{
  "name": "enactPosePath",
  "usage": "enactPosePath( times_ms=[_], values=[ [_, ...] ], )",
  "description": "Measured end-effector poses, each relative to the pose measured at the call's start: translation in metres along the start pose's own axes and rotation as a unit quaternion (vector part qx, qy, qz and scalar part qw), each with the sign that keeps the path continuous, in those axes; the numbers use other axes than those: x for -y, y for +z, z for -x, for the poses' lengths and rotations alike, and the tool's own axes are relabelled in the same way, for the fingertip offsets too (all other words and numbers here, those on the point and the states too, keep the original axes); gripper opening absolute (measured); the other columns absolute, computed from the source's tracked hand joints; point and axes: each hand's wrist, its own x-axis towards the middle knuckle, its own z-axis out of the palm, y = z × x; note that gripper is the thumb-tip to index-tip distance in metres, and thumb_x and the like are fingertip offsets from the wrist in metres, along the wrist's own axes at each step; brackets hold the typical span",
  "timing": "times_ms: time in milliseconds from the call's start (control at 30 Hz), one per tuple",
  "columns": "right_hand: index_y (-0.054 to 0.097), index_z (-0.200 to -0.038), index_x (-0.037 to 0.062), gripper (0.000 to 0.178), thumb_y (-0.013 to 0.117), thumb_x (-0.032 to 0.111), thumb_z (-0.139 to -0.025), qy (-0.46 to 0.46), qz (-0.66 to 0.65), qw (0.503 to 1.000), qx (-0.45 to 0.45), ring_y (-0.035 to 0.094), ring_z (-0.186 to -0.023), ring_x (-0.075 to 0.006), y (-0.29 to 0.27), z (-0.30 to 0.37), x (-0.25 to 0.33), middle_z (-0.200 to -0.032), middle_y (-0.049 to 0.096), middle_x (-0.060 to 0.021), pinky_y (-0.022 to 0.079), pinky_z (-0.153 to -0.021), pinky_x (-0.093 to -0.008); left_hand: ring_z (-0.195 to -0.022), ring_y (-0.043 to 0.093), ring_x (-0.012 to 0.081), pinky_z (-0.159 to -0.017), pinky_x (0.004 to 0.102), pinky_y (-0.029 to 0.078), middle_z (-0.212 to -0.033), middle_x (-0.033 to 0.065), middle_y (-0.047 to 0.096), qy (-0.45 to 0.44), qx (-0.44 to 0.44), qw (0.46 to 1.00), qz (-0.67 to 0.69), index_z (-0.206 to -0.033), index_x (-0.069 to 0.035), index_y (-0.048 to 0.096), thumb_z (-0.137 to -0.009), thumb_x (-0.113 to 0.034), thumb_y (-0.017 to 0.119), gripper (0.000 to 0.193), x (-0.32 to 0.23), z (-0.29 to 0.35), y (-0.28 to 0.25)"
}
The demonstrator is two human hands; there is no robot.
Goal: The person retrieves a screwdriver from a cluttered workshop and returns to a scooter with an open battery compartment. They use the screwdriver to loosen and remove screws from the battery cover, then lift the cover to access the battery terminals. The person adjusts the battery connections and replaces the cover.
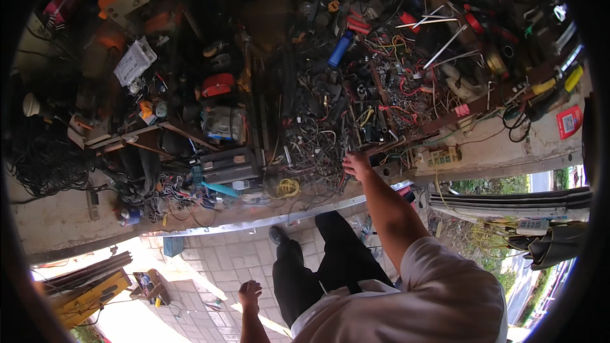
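My right hand (356,164) reaches out over a cluttered workbench and rests at the edge of a dense tangle of wires (314,143). Its fingertips touch the wires beside a shallow wooden tray (438,124) full of small parts and coloured leads. Whether the fingers grip anything is hidden by the clutter. My left hand (249,292) hangs low by my side above the paved floor, fingers curled, holding nothing. A yellow wire coil (288,187) lies just left of the right hand.
The bench carries a blue cylinder (341,48), a red cap-like part (218,84), a grey motor housing (223,122), black boxes (230,164) and a white plastic pack (135,61). A metal strip (273,219) edges the bench front. Yellow tools (82,295) lie on the brick paving (210,260).
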Motion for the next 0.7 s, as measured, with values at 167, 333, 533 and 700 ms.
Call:
enactPosePath(
  times_ms=[167,333,533,700],
  values=[
    [0.055,-0.13,0.0109,0.039,0.059,0.033,-0.098,-0.003,-0.091,0.995,-0.033,0.064,-0.108,-0.0251,0.01,-0.139,0.048,-0.121,0.065,-0.0081,0.053,-0.086,-0.0434,-0.076,0.067,0.0197,-0.064,0.033,0.052,-0.086,0.0093,0.07,-0.205,-0.147,0.968,-0.02,-0.103,-0.001,0.063,-0.091,-0.024,0.06,0.026,0.12,0.096,-0.025],
    [0.059,-0.114,0.0122,0.023,0.058,0.03,-0.099,0.006,-0.321,0.936,-0.142,0.067,-0.08,-0.0205,0.007,-0.253,0.073,-0.099,0.067,-0.003,0.052,-0.085,-0.0404,-0.083,0.066,0.0204,-0.069,0.0349,0.052,-0.094,0.0096,0.068,-0.34,-0.105,0.934,0.031,-0.109,-0.003,0.061,-0.092,-0.026,0.059,0.029,0.186,0.163,0.032],
    [0.061,-0.097,0.0165,0.026,0.051,0.04,-0.102,-0.03,-0.438,0.897,-0.052,0.061,-0.065,-0.0151,0.001,-0.327,0.103,-0.079,0.065,0.0047,0.046,-0.064,-0.0329,-0.092,0.065,0.0212,-0.076,0.0372,0.052,-0.104,0.0099,0.066,-0.365,-0.08,0.927,0.043,-0.117,-0.005,0.058,-0.094,-0.028,0.059,0.033,0.176,0.166,0.076],
    [0.065,-0.102,0.0187,0.029,0.051,0.045,-0.099,0.008,-0.446,0.894,-0.037,0.051,-0.057,-0.016,-0.009,-0.352,0.128,-0.081,0.067,0.0017,0.039,-0.051,-0.0321,-0.099,0.064,0.0218,-0.082,0.0391,0.052,-0.112,0.0101,0.065,-0.366,-0.067,0.927,0.045,-0.123,-0.006,0.056,-0.096,-0.03,0.058,0.037,0.173,0.168,0.083]
  ],
)
